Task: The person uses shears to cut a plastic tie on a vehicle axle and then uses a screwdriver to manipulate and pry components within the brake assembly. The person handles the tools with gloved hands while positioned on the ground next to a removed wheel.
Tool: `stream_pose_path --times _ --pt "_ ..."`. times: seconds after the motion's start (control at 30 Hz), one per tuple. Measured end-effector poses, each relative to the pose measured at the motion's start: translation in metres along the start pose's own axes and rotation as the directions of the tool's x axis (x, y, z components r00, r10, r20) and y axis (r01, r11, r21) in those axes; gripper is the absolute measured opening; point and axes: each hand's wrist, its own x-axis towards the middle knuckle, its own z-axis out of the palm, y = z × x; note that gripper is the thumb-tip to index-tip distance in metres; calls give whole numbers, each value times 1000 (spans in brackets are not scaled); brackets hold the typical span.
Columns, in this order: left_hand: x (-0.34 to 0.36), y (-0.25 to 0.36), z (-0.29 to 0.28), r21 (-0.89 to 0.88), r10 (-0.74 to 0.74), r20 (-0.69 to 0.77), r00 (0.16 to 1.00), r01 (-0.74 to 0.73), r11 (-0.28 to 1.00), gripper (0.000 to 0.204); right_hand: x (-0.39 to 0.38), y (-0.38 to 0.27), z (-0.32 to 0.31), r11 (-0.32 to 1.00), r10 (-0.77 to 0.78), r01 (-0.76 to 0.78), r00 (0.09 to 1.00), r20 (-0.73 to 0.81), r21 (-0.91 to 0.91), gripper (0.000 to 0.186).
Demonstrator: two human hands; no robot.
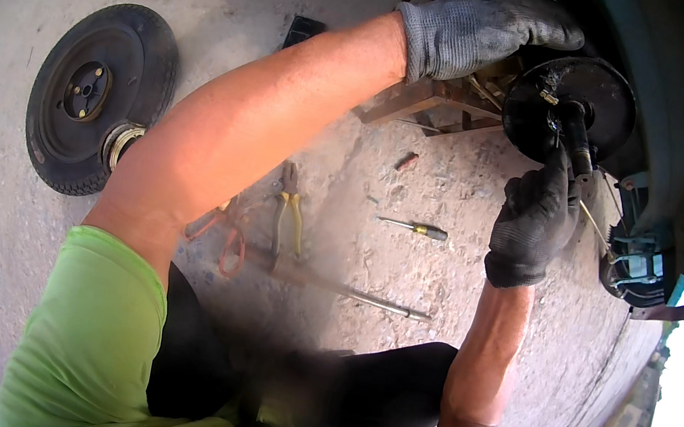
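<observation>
A round black plate (527, 109) with a stub axle (577, 136) jutting from its middle is mounted under a vehicle body at the upper right. My left hand (492, 34), in a grey glove, reaches over beside the plate's upper left edge. Its visible fingers are stretched out, and their tips fade into shadow. My right hand (532, 224), in a dark glove, is just below the stub axle. Its index finger points up toward the plate's centre and the other fingers are curled. What they hold, if anything, is hidden.
A small wheel with a tyre (163, 59) lies at the left, a metal ring (118, 145) against it. On the concrete floor are yellow-handled pliers (294, 223), a screwdriver (426, 230), a metal bar (381, 303) and a red-handled tool (232, 254). A rusty stand (421, 104) is under the vehicle.
</observation>
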Motion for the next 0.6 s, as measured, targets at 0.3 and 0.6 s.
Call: stream_pose_path --times 0.3,0.6 --pt "-8 40 -39 -41 -407 292 866 436 899 71 -5 -8 11 998 4 -10 995 -98 -56 36" --pt "-11 50 -33 -50 -441 217 871 461 886 92 -8 -12 19 998 -23 16 991 -133 -55 31"
